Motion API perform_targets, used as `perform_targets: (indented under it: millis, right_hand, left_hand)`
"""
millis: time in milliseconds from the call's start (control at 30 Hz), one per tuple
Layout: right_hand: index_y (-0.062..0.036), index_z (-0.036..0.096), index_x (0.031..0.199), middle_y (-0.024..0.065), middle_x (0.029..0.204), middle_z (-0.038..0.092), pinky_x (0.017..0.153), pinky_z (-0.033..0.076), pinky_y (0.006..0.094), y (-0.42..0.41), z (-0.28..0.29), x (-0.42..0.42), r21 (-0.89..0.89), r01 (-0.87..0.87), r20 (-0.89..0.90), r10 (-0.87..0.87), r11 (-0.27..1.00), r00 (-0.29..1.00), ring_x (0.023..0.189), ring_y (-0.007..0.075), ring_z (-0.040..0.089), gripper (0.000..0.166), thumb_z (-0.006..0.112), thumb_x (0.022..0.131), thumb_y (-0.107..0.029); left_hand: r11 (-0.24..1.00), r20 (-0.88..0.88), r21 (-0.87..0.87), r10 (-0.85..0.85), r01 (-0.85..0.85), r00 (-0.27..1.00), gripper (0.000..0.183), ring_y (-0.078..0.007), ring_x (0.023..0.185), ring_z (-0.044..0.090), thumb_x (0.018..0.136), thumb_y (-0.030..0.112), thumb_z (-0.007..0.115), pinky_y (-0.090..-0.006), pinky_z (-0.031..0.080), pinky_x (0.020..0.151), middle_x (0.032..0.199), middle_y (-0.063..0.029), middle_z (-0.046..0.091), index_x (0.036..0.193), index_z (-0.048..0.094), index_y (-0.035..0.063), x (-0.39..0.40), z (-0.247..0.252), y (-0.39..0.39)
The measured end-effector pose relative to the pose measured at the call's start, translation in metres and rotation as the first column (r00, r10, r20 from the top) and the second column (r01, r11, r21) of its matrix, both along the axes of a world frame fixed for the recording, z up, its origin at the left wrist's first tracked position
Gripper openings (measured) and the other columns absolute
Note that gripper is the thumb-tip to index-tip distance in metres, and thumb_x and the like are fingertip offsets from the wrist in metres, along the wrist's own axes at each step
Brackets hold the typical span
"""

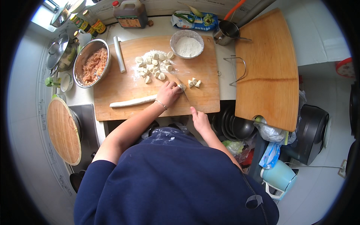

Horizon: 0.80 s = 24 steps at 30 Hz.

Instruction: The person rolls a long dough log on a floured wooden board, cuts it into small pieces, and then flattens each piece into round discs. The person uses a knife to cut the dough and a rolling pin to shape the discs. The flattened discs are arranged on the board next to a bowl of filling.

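Note:
A long white dough rope lies across the wooden cutting board, its right end under the fingers of my left hand. My right hand grips the handle of a kitchen knife, whose blade stands at the rope's end beside my left fingertips. Just right of the blade sit several cut dough pieces. Farther up, a larger heap of dough pieces rests in loose flour. The knife handle is mostly hidden in my fist.
A metal bowl of minced filling stands on the left, near a white rolling pin. A bowl of flour is at the board's far edge. A second wooden board stands at the right. A round bamboo lid leans at the left.

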State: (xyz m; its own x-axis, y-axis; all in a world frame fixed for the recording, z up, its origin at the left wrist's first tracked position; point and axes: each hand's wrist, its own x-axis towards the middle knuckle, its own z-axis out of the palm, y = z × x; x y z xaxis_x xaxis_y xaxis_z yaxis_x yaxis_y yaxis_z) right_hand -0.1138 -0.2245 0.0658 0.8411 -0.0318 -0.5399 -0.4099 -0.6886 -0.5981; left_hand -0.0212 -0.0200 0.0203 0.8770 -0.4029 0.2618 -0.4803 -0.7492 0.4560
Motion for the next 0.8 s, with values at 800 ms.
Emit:
perform_targets:
  millis: [800]
  right_hand:
    - [0.0061,0.068,0.088,0.0348,0.086,0.064,0.083,0.049,0.0534,0.026,0.012,0.002,-0.035,-0.063,-0.025,0.062,0.997,0.998,0.093,0.0509,0.062,0.072,0.037,0.099,-0.057]
  left_hand:
    - [0.963,-0.123,-0.233,0.107,-0.134,0.987,0.017,-0.0331,0.083,0.06,0.076,0.009,0.072,-0.0418,0.05,0.074,0.086,-0.0126,0.061,0.091,0.066,0.005,0.018,-0.023,0.02]
